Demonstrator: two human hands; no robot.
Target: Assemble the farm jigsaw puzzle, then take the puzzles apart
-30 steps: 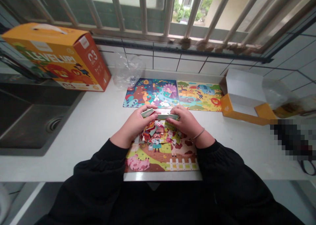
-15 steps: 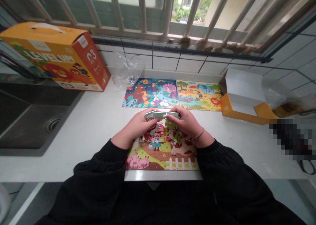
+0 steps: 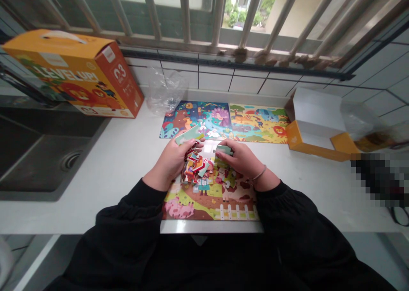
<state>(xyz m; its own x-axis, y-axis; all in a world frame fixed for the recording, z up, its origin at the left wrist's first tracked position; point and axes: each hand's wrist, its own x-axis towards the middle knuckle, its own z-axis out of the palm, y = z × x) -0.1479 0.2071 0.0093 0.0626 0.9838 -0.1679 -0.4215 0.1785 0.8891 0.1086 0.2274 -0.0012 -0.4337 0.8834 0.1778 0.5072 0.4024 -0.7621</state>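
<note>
My left hand (image 3: 169, 161) is closed on a pale green puzzle strip (image 3: 188, 134), which tilts up to the right. Between the thumb and fingers of my right hand (image 3: 241, 158) is a smaller pale green puzzle piece (image 3: 224, 149). Both hands are over the upper part of a farm puzzle (image 3: 207, 201) with a pig, a cow and a white fence. Several loose pieces (image 3: 200, 166) lie in a heap on it, beside my left fingers. The puzzle's upper edge is partly hidden by my hands.
Behind lie a blue forest puzzle (image 3: 211, 119) and a yellow savanna puzzle (image 3: 258, 122). Clear plastic wrap (image 3: 164, 95) and an orange carton (image 3: 76, 76) stand back left, by the sink (image 3: 47, 154). An open orange-white box (image 3: 319, 131) is at the right.
My hands have moved apart, and the pale green pieces between them are now separate. The left strip has tilted and risen; red and white pieces show below my left hand.
</note>
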